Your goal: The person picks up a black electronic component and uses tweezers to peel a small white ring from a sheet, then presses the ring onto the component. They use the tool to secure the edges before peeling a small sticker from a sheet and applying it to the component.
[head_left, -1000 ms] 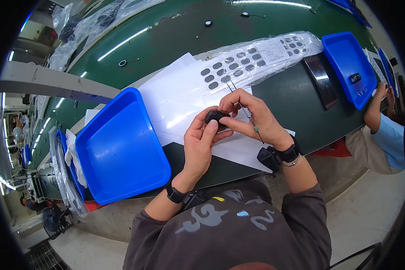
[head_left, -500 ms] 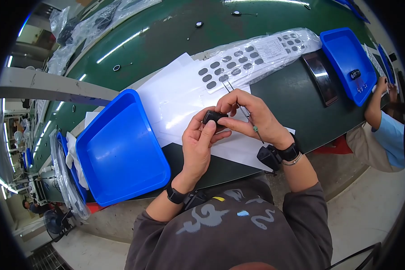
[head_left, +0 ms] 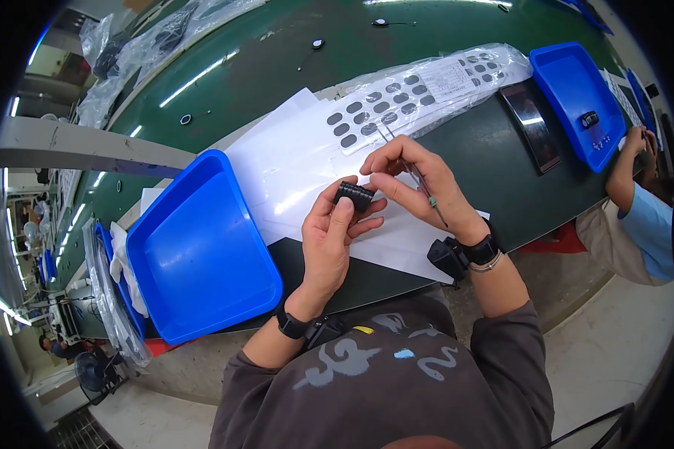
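My left hand (head_left: 328, 236) grips a small black ribbed block (head_left: 354, 196) between thumb and fingers, above white paper sheets (head_left: 296, 176). Just to its right, my right hand (head_left: 419, 183) has tweezers (head_left: 425, 188) tucked across its palm, their prongs pointing away past the fingers. The right thumb and index finger come close together near the block; whether a small thing is pinched between them cannot be made out. Beyond the hands lies a sheet of dark oval stickers (head_left: 374, 108), partly in clear plastic.
A blue tray (head_left: 202, 247) sits at my left. On the right are a dark phone-like slab (head_left: 530, 127) and another blue tray (head_left: 577, 71) holding a black part. A co-worker's arm (head_left: 623, 176) is at far right. Small parts lie on the green belt (head_left: 277, 67) beyond.
My right hand has drawn slightly away from the block, and the block has turned so its ribbed side shows. Small parts on the green belt have shifted left.
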A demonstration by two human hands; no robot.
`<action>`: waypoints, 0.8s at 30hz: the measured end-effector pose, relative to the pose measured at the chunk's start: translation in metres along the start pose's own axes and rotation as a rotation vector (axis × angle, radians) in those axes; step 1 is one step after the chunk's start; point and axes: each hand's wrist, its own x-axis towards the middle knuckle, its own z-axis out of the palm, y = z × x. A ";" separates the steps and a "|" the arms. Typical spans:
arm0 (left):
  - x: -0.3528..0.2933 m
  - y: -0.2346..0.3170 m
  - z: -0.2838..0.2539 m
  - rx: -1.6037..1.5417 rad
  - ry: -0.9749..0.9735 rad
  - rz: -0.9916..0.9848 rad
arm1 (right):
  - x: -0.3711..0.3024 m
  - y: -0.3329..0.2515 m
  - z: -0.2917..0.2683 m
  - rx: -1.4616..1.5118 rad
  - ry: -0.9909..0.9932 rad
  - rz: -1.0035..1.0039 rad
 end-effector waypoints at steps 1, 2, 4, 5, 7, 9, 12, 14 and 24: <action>0.000 0.000 0.000 -0.005 0.000 -0.008 | 0.000 0.000 -0.001 0.000 0.001 0.000; 0.000 0.000 0.000 -0.004 0.000 -0.009 | 0.000 0.000 -0.002 -0.011 0.001 0.000; -0.001 0.000 0.000 0.028 0.001 0.006 | -0.001 0.000 -0.003 -0.031 0.001 0.000; -0.001 0.000 0.000 0.042 -0.001 0.016 | -0.001 -0.001 -0.003 -0.033 0.001 -0.001; -0.002 0.001 0.000 0.044 -0.001 0.010 | -0.001 -0.001 -0.003 -0.035 -0.014 0.013; -0.003 0.001 -0.001 0.050 0.002 -0.007 | -0.002 -0.001 -0.003 -0.035 -0.020 0.021; -0.001 0.001 0.000 0.021 0.015 -0.005 | 0.000 -0.001 -0.003 -0.052 -0.016 -0.004; -0.001 0.001 -0.001 0.007 0.025 -0.005 | 0.001 0.001 -0.003 -0.039 -0.015 -0.002; -0.002 0.000 0.004 0.177 0.053 -0.017 | -0.003 -0.004 -0.007 -0.037 -0.010 0.058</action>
